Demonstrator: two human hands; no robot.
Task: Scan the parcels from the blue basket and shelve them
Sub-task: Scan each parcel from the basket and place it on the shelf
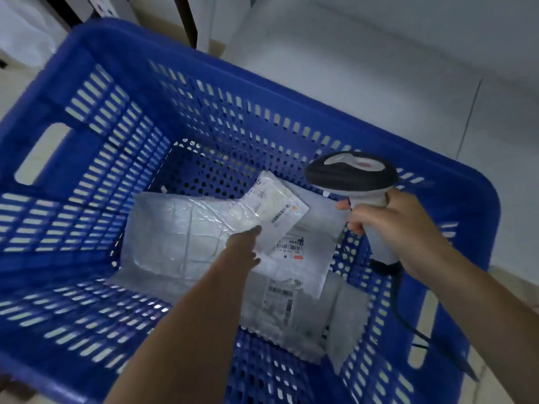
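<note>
imo small parcel (275, 207) is pinched by left hand (246, 243), barcode scanner (354, 177) gripped by right hand (404, 228), so it's best kept flat.

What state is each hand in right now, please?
Left hand: pinching the small white parcel.
Right hand: gripping the barcode scanner.

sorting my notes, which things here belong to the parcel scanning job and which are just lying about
Job: blue basket, small parcel in left hand, other parcels, scanner in right hand.
Lying about: dark legs, floor.
</note>
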